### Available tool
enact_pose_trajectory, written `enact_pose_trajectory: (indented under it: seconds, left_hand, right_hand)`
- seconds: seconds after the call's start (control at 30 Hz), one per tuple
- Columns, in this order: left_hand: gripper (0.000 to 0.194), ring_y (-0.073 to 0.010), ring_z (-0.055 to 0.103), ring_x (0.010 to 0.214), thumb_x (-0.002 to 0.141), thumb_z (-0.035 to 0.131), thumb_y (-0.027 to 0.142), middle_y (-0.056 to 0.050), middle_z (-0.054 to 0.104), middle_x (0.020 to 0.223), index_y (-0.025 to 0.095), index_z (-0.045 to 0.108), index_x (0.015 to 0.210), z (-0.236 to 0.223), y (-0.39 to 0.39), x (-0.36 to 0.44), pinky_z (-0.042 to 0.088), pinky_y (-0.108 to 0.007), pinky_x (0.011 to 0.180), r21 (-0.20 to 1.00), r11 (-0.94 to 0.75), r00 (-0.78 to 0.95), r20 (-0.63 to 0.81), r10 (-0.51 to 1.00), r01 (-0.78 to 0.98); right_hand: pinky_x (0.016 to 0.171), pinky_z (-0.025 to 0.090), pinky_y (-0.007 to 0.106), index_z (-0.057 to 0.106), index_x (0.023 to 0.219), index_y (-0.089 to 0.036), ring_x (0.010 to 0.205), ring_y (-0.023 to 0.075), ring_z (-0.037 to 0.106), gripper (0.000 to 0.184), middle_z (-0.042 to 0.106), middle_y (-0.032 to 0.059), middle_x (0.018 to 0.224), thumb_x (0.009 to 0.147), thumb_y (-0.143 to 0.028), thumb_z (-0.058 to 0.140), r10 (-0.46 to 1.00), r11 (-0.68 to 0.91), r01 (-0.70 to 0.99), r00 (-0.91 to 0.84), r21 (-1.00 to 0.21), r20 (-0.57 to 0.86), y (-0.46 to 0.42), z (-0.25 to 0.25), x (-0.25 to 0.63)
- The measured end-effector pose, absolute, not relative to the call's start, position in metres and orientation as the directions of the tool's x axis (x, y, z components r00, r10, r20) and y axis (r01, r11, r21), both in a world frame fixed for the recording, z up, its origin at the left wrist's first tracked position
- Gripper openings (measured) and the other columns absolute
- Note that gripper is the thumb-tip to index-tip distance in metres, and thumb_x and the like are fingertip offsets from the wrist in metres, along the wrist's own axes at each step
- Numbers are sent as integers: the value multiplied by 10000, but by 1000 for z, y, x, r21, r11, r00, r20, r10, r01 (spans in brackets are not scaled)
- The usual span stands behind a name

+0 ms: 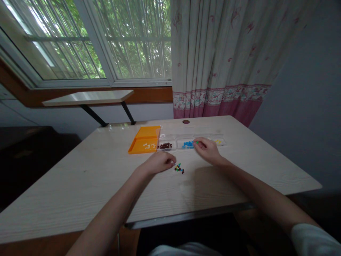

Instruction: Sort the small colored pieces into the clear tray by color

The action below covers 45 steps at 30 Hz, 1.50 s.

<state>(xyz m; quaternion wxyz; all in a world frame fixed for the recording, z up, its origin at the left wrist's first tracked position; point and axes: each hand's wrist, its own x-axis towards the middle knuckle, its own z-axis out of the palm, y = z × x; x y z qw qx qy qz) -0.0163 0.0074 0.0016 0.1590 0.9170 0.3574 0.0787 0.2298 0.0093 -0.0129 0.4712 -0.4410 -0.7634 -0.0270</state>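
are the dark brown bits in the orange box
No, the dark brown bits sit in the clear tray beside the orange box.

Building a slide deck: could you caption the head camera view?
Left hand beside a mixed-colour pile, right hand over a clear tray near blue pieces; orange tray alongside.

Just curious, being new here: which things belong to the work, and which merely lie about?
Seemingly in use: left hand, by the mixed pile; right hand, by the blue pieces; brown pieces; orange tray; clear tray.
Apart: curtain; window; raised shelf.
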Motion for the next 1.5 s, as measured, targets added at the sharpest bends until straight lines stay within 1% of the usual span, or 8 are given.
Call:
enact_pose_trajectory:
  seconds: [0.17, 0.4, 0.57, 0.73, 0.83, 1.0, 1.3, 1.5]
  left_hand:
    - [192, -94, 520, 577, 776, 461, 206, -11, 636, 690, 167, 649, 796, 4, 7, -13, 332, -174, 544, 349, -704, 744, 26, 667, 619]
    - [187, -101, 531, 599, 798, 459, 221, -17, 633, 695, 168, 639, 791, 4, 6, -11, 345, -175, 560, 324, -704, 733, 47, 679, 632]
    - [206, -113, 548, 658, 818, 465, 282, -34, 635, 761, 162, 631, 843, 0, 6, -9, 372, -184, 597, 346, -679, 679, 143, 720, 647]
    - [227, -125, 556, 709, 834, 454, 292, -51, 637, 801, 149, 630, 847, 1, 2, -3, 389, -203, 639, 376, -693, 662, 232, 713, 615]
    - [229, -124, 553, 696, 838, 454, 290, -50, 636, 783, 144, 631, 838, 1, 0, 0, 390, -207, 635, 383, -704, 667, 249, 702, 598]
    - [224, -120, 546, 685, 839, 455, 285, -49, 631, 772, 142, 627, 844, 2, -2, 2, 387, -203, 622, 396, -713, 680, 250, 690, 578]
    - [229, -110, 532, 668, 835, 465, 308, -37, 623, 758, 145, 626, 849, 2, -2, 2, 375, -196, 611, 413, -705, 666, 262, 698, 577]
    - [202, -121, 539, 722, 832, 452, 251, -43, 620, 805, 153, 626, 862, 1, 0, -2, 391, -204, 653, 383, -735, 724, 207, 658, 559]
  right_hand:
    - [520, 334, 189, 633, 841, -193, 510, 92, 473, 172, 499, -35, 537, 778, -300, 514, 777, 463, 771, -117, -437, 618, 20, -17, 231]
    - [543, 334, 205, 647, 958, -225, 545, 109, 509, 249, 564, -19, 589, 793, -332, 494, 847, 368, 825, -107, -429, 520, 29, -23, 231]
    - [566, 355, 193, 659, 921, -213, 563, 103, 521, 235, 597, -8, 621, 803, -314, 483, 832, 504, 765, -306, -401, 462, 16, -22, 223]
    - [574, 368, 179, 662, 874, -211, 566, 94, 530, 192, 597, -16, 605, 797, -290, 505, 729, 682, 634, -543, -366, 417, -1, -26, 206]
    - [558, 358, 174, 658, 865, -221, 547, 87, 518, 175, 580, -30, 584, 794, -297, 518, 710, 702, 617, -569, -356, 414, -5, -30, 201]
    - [540, 343, 174, 658, 854, -220, 528, 81, 504, 173, 574, -35, 574, 787, -321, 534, 735, 674, 638, -529, -373, 425, -4, -32, 201]
    - [525, 338, 168, 655, 827, -196, 510, 76, 485, 153, 546, -36, 545, 776, -274, 533, 695, 711, 609, -537, -351, 478, -4, -32, 201]
    - [517, 350, 176, 656, 798, -183, 478, 77, 470, 189, 539, -24, 523, 800, -287, 499, 660, 697, 648, -411, -309, 628, 2, -22, 212]
